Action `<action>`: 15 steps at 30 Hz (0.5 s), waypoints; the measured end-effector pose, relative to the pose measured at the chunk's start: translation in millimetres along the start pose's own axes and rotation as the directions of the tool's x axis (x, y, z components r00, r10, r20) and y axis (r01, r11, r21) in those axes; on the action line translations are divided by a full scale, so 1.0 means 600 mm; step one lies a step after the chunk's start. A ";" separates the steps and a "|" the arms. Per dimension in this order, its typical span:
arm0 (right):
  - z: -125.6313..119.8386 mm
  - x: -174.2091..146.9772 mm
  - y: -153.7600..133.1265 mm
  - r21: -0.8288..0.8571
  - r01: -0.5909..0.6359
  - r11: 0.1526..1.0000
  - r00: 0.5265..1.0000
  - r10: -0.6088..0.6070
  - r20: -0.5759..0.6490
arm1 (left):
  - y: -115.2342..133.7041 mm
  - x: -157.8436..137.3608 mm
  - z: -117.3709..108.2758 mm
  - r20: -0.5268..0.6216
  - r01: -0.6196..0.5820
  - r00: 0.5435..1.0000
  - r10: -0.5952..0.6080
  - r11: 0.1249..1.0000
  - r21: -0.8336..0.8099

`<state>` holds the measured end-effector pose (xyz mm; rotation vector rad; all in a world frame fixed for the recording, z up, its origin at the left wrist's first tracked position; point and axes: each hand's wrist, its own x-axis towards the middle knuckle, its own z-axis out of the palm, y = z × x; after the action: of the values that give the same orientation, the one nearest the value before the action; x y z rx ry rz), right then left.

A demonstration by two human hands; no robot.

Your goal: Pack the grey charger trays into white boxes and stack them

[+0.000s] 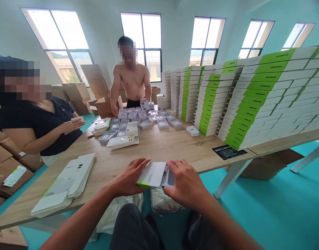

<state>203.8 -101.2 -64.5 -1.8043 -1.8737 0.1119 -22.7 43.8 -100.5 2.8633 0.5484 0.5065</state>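
Note:
At the near table edge my left hand [132, 176] is closed around a white and green carton [151, 174]. A grey plastic tray [168, 177] sits at the carton's right end, partly inside it, and my right hand [184, 180] grips that tray with thumb and fingers. What lies in the tray is mostly hidden by my fingers. To the left, a stack of flat unfolded cartons [68, 184] lies on the wooden table [169, 146].
Several grey trays [146, 123] and cartons cover the table's middle. Tall stacks of white and green boxes [255, 93] line the right side. A small white stack [192, 130] and a black card [228, 152] lie nearby. One person [130, 81] stands opposite; another person [44, 121] is at left.

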 end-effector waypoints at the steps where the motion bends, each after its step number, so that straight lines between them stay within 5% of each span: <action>1: 0.007 -0.002 -0.004 0.021 -0.017 1.000 1.000 0.018 -0.023 | 0.004 0.001 0.001 0.002 0.007 1.000 -0.007 1.000 -0.009; 4: 0.010 -0.014 -0.010 0.214 0.045 0.976 0.997 -0.029 -0.076 | 0.012 0.001 -0.002 -0.024 0.050 0.998 -0.052 0.994 -0.094; 8: -0.008 -0.027 -0.003 0.481 0.242 0.842 0.960 -0.135 -0.247 | 0.022 -0.001 -0.018 -0.056 0.090 0.991 -0.123 0.909 -0.408; 12: 0.007 -0.026 0.010 0.496 0.259 0.829 0.959 -0.162 -0.231 | 0.046 0.010 -0.031 -0.018 0.014 0.999 -0.034 0.756 -0.654; 15: 0.033 -0.027 0.021 0.490 0.332 0.806 0.918 -0.157 -0.364 | 0.066 0.016 -0.021 -0.024 0.015 0.999 -0.043 0.733 -0.680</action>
<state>206.6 -109.3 -91.7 -1.1054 -1.6201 0.2297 -6.2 12.5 -76.5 2.1338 0.3140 0.6048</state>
